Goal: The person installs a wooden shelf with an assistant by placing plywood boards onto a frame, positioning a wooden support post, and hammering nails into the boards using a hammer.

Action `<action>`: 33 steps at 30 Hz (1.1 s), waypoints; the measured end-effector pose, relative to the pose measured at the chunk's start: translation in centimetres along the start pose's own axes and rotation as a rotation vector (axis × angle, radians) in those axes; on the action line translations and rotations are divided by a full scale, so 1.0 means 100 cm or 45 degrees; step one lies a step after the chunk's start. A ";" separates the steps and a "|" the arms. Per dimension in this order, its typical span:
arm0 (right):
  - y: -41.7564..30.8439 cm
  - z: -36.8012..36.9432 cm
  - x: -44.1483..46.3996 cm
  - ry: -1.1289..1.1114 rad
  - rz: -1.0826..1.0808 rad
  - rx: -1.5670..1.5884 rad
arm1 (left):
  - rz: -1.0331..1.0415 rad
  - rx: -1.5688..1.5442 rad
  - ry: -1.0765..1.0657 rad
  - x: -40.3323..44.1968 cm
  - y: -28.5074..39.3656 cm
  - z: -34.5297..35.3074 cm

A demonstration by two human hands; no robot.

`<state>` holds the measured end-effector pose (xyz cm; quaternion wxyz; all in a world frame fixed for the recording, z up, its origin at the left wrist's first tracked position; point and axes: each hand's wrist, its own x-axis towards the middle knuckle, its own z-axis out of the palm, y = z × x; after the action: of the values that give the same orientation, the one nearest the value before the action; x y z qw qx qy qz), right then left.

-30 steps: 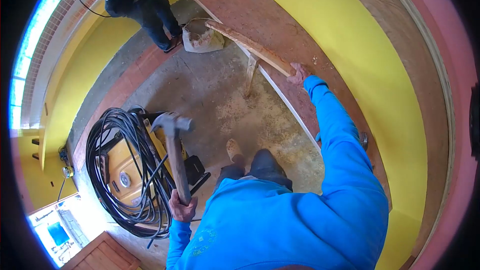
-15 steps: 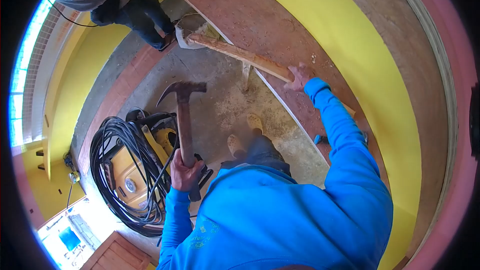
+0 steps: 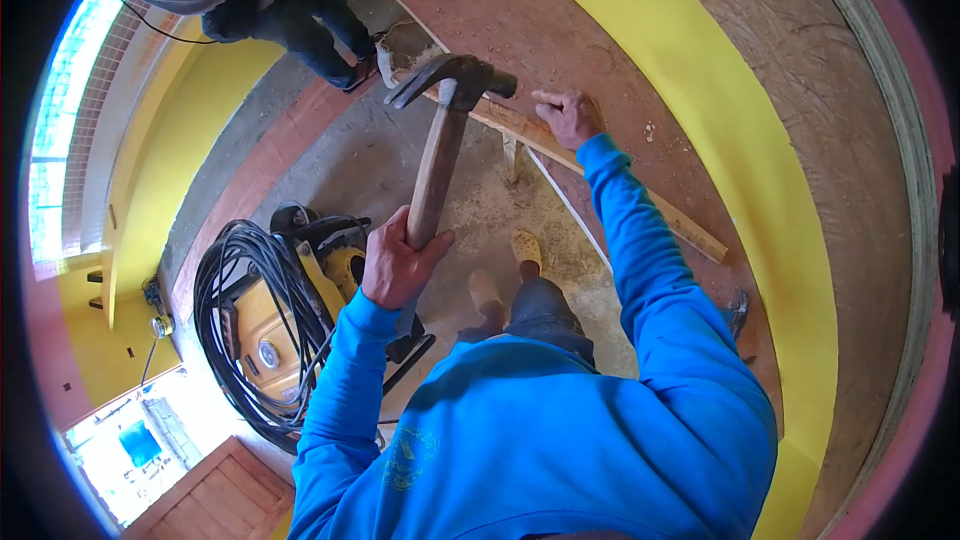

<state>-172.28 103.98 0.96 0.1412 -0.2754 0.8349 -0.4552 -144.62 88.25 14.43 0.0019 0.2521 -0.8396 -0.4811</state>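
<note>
My left hand (image 3: 400,258) is wrapped round the wooden handle of a claw hammer (image 3: 438,165), raised with its dark head up, in front of the far part of a wooden strip. The long strip (image 3: 690,233) lies across the brown surface (image 3: 600,60) and passes beneath my right arm. My right hand (image 3: 572,118) is above the strip, off it, fingers curled and the index finger pointing toward the hammer head. Whether those fingers hold anything small is too hard to make out.
Coiled black cable (image 3: 225,315) hangs over a yellow machine (image 3: 265,325) at the left. Another person (image 3: 300,15) stands at the upper left by a sack (image 3: 400,50). A metal tool (image 3: 738,315) rests near my right elbow. A wooden panel (image 3: 215,500) is at lower left.
My left hand has raised the hammer up and to the right. My right hand has let go of the strip's end and moved up and left. The strip now extends farther toward the lower right.
</note>
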 end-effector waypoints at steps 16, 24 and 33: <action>0.007 0.050 -0.013 0.494 -0.308 0.171 | 0.021 0.383 -0.056 0.013 0.010 -0.006; 0.012 0.055 -0.018 0.543 -0.324 0.027 | 0.147 0.437 -0.156 0.031 0.023 -0.005; 0.015 0.058 -0.015 0.515 -0.267 0.009 | 0.267 0.670 -0.247 0.048 0.021 0.005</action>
<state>-168.71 101.59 -3.50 -0.0760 -0.2632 0.8114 -0.5163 -149.81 87.45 14.69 -0.0942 0.1086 -0.9532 -0.2660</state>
